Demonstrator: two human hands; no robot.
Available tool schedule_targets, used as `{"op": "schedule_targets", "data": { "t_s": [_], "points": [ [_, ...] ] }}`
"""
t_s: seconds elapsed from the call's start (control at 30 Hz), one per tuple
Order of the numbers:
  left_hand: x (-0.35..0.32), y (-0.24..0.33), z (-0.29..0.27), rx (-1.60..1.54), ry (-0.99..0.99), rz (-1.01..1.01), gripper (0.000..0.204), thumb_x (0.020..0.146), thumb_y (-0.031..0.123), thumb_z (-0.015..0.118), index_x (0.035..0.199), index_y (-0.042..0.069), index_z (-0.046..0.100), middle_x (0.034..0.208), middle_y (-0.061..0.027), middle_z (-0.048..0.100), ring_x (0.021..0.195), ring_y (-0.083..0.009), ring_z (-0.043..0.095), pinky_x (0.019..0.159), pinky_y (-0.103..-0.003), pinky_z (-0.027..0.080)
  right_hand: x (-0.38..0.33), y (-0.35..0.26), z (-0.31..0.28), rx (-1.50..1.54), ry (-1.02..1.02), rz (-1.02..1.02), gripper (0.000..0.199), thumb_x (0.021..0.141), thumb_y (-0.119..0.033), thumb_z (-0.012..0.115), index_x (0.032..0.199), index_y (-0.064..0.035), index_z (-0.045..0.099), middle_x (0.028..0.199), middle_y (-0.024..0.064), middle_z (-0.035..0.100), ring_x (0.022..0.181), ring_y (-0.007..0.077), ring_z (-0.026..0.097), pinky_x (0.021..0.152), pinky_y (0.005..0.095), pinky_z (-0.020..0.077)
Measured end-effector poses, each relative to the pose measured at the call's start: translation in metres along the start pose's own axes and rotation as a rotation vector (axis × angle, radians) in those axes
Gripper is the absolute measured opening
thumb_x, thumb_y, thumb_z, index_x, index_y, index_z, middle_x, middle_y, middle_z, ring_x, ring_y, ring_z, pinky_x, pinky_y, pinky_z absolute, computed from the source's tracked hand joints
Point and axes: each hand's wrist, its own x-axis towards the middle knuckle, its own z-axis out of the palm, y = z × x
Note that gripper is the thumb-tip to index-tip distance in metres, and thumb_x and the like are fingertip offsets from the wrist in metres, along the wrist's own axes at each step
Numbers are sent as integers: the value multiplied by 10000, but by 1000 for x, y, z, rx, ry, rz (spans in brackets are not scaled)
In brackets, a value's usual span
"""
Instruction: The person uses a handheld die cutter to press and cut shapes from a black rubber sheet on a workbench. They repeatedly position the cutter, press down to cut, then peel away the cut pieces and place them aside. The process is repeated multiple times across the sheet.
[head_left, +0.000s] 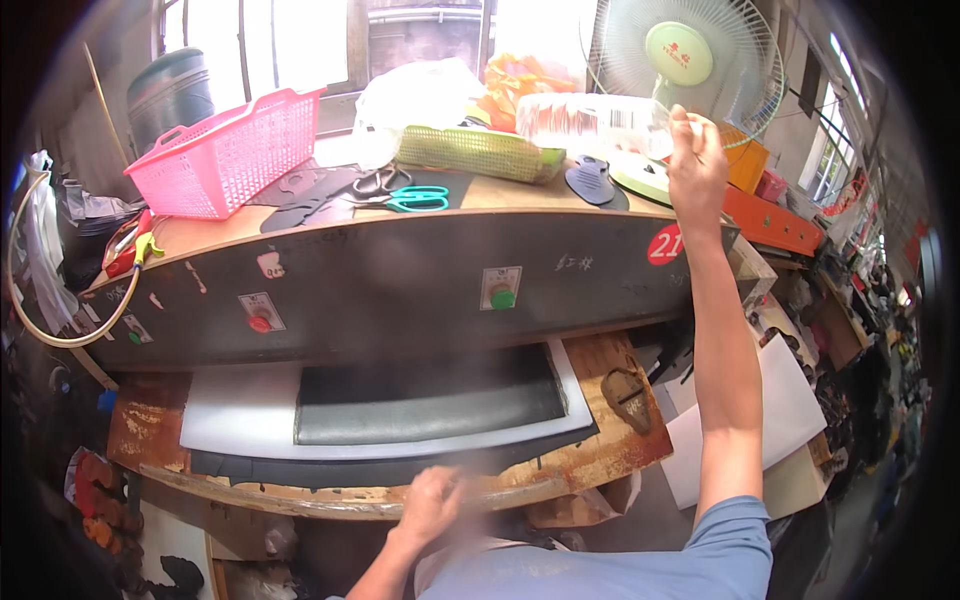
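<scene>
My right hand [697, 160] is stretched far up to the right, its fingers closed on the end of a clear plastic bottle [590, 118]. The bottle lies sideways above the machine's top shelf, in front of the fan. My left hand [434, 502] is curled at the front edge of the worn wooden board [630, 440]; a slight blur hides what its fingers hold, if anything. On that board lies a white pad [240, 410], with a glossy black sheet [430, 395] on top of it. A dark sole-shaped piece [626, 398] rests at the board's right end.
On the shelf stand a pink basket [235, 150], a green basket [470, 152], teal-handled scissors [418, 198] and a fan [680, 60]. The black machine front [400, 280] carries a red button [260, 324] and a green button [502, 299]. White sheets [750, 430] lie at right.
</scene>
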Motion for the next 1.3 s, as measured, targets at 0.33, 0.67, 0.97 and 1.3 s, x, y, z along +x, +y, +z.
{"op": "schedule_targets", "data": {
  "t_s": [0.33,0.67,0.97,1.3],
  "points": [
    [-24,-12,19,296,-65,62,222,857,202,772,1049,93,797,998,-105,747,949,-339,704,811,-483,576,28,104,146,-387,-28,44,438,1053,-492,656,1134,-62,679,1084,251,777,1033,467,747,880,522,582],
    [-24,-3,26,186,126,103,136,894,235,807,965,122,777,930,-123,731,912,-368,692,804,-508,528,13,95,165,-231,-199,243,513,1015,-545,686,1168,-56,710,1048,215,798,1052,401,759,929,468,561],
    [-24,-12,29,234,96,143,170,906,248,799,1046,153,783,992,-125,743,936,-365,686,823,-511,530,3,84,158,-294,-261,120,625,969,-528,791,1292,3,727,1132,221,760,983,270,770,890,380,595],
    [-21,-20,24,206,-32,111,114,950,175,747,896,77,767,893,-150,681,845,-369,661,746,-503,529,-175,44,55,-199,-319,-184,318,1008,-212,774,1277,-48,730,1197,137,744,1085,289,729,941,404,572]
  ]
}}
